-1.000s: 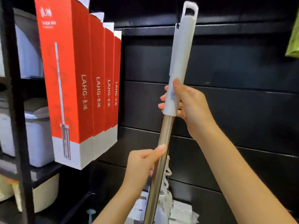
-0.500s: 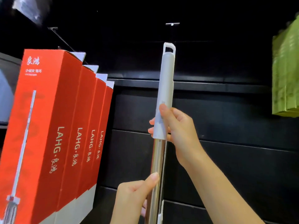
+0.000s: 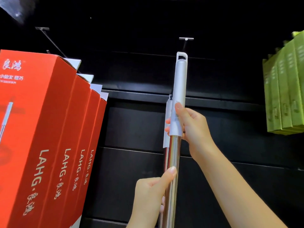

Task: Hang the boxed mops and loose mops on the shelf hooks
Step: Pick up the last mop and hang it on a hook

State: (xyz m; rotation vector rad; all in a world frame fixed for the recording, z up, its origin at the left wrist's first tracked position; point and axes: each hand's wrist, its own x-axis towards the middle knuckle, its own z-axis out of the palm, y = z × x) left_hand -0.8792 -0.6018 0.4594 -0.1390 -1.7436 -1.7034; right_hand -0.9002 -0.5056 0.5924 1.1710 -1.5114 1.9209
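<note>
I hold a loose mop [image 3: 179,83] upright in front of the black slat wall; it has a white plastic grip with a hanging loop on top and a shiny steel pole below. My right hand [image 3: 190,127] is wrapped around the bottom of the white grip. My left hand [image 3: 151,193] clasps the steel pole lower down. The loop sits just below a metal shelf hook [image 3: 185,39] that sticks out from the wall, apart from it. Several red boxed mops [image 3: 49,137] hang in a row at the left.
Green boxes [image 3: 284,89] hang at the right edge. Another bare hook [image 3: 42,28] juts out above the red boxes. Horizontal black slats [image 3: 134,94] run across the wall behind the mop.
The view has tilted upward, so the hook above the mop has come into sight. The mop's loop now sits closer under that hook. Both hands keep their grip.
</note>
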